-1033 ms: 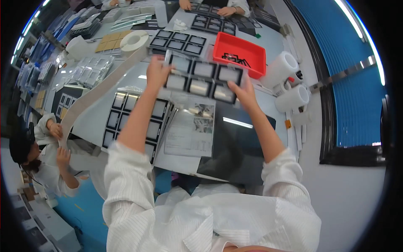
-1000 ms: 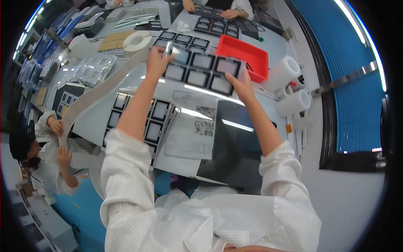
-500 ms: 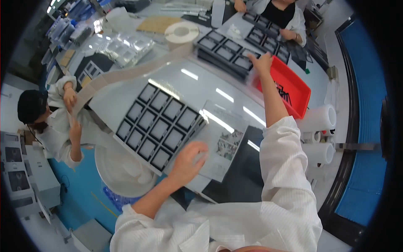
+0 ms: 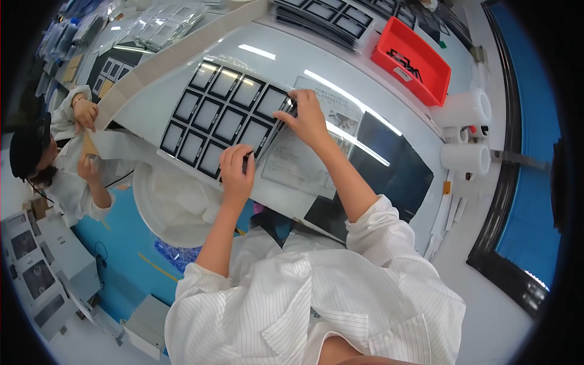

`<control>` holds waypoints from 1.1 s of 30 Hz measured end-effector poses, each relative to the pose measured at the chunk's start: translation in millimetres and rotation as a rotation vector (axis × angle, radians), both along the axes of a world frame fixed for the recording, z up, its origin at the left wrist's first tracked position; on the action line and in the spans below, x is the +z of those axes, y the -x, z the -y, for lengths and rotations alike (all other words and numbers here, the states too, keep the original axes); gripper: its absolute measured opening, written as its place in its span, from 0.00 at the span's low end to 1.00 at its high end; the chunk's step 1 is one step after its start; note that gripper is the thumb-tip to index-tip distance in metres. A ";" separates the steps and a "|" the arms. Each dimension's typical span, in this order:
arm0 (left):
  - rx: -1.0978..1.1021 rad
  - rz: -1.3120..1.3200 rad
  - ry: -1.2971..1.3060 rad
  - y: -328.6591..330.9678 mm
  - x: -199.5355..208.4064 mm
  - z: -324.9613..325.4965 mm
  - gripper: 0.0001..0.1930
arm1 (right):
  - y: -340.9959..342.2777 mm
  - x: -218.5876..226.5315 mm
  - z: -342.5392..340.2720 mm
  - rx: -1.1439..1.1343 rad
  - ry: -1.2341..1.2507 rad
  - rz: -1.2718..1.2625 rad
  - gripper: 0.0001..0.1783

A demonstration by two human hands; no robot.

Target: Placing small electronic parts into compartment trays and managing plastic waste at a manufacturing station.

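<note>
From where I stand, the stack (image 4: 224,118) of black-framed sheets lies on the pale table (image 4: 231,61), in front of the person and a little to the left, turned at an angle, its top showing rows of pale windows. Both hands are at its right-hand side. The left hand (image 4: 237,170) is at the near corner, fingers bent and close together, the thumb partly tucked in — whether it grips a sheet I can't tell. The right hand (image 4: 305,118) is at the far corner, thumb and forefinger spread a little apart over the edge; I can't tell whether it pinches anything there. Just beside the stack, partly below the right forearm, lies a clear sleeve (image 4: 292,164) with a printed page in it, and next to that a black mat (image 4: 395,173). Farther off sit a red bin (image 4: 429,88) with small black pieces inside and a second stack (image 4: 322,27). Two white rolls (image 4: 468,109) stand by the right edge. At the left, a co-worker (image 4: 45,164) sits near a long pale strip (image 4: 182,52).
</note>
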State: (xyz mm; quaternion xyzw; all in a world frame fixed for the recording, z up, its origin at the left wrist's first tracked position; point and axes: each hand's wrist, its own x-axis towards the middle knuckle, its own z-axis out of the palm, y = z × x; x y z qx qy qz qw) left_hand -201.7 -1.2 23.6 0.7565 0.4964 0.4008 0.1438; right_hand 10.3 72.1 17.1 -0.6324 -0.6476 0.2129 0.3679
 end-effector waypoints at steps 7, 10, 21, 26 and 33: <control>-0.001 0.138 0.037 2.3 -8.5 2.1 0.06 | 20.4 7.5 -1.8 -0.142 0.070 0.185 0.35; -0.016 0.138 0.046 2.5 -10.2 -0.4 0.07 | 24.3 1.1 -11.5 -0.198 0.089 0.192 0.35; 0.001 0.219 0.022 4.3 -14.1 0.5 0.06 | 16.3 10.4 -46.5 -0.156 0.469 0.266 0.35; -0.026 0.224 0.043 1.3 -9.6 -0.7 0.06 | 19.8 6.0 -33.7 -0.339 -0.146 0.061 0.25; 0.010 0.275 -0.032 2.1 -8.0 2.9 0.07 | 34.8 38.5 -8.9 -0.121 0.128 -0.767 0.12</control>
